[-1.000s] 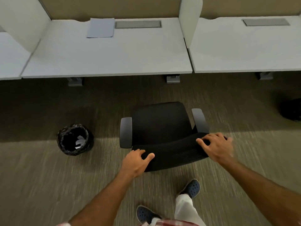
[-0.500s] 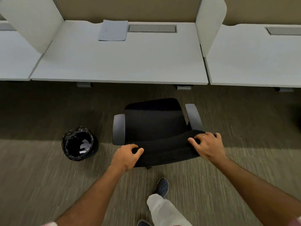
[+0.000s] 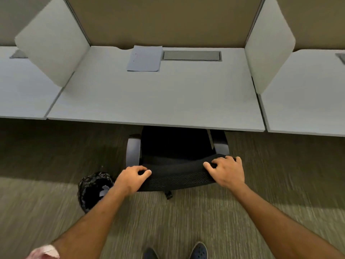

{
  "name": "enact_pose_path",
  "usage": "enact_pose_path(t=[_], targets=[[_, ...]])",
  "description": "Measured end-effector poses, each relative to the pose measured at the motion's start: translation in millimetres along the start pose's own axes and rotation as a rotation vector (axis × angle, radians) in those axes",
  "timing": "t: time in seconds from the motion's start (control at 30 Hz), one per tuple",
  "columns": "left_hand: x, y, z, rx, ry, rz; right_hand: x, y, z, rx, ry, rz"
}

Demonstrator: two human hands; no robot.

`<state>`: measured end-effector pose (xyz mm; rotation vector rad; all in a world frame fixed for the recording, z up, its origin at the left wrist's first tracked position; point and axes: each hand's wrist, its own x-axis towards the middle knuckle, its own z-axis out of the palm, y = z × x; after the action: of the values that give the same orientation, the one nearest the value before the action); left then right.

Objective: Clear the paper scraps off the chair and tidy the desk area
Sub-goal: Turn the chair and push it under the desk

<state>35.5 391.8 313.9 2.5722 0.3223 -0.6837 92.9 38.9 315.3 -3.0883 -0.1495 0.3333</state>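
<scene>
A black office chair (image 3: 177, 146) with grey armrests stands partly under the front edge of the grey desk (image 3: 153, 98). My left hand (image 3: 133, 177) grips the left end of the chair's mesh backrest top. My right hand (image 3: 226, 170) grips its right end. The seat looks dark and bare; its front part is hidden under the desk. A black-lined bin (image 3: 93, 189) stands on the carpet to the left of the chair, with white paper scraps (image 3: 104, 190) inside it.
A stack of pale paper sheets (image 3: 144, 58) lies at the back of the desk beside a grey cable hatch (image 3: 192, 56). White divider panels (image 3: 54, 40) stand on both sides. Neighbouring desks flank this one. My shoes (image 3: 198, 251) show at the bottom.
The chair has rolled forward, and its seat now sits under the desk edge. I have stepped closer with both hands still on the backrest. The bin now lies next to my left forearm.
</scene>
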Motion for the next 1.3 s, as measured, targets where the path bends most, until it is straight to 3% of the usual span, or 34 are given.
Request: enact_pose_path(t=[0.5, 0.77, 1.1, 1.3], targets=[[168, -69, -131, 0.07, 0.011, 0.109, 147, -123, -22, 0.047, -0.02, 0.134], [223, -89, -175, 0.142, 0.006, 0.156, 175, -165, -13, 0.108, -0.005, 0.269], [226, -91, -180, 0.206, -0.028, 0.165, 177, -172, -14, 0.119, -0.057, 0.269], [214, -80, -196, 0.299, 0.011, 0.262, 172, -173, -32, 0.153, -0.191, 0.266]])
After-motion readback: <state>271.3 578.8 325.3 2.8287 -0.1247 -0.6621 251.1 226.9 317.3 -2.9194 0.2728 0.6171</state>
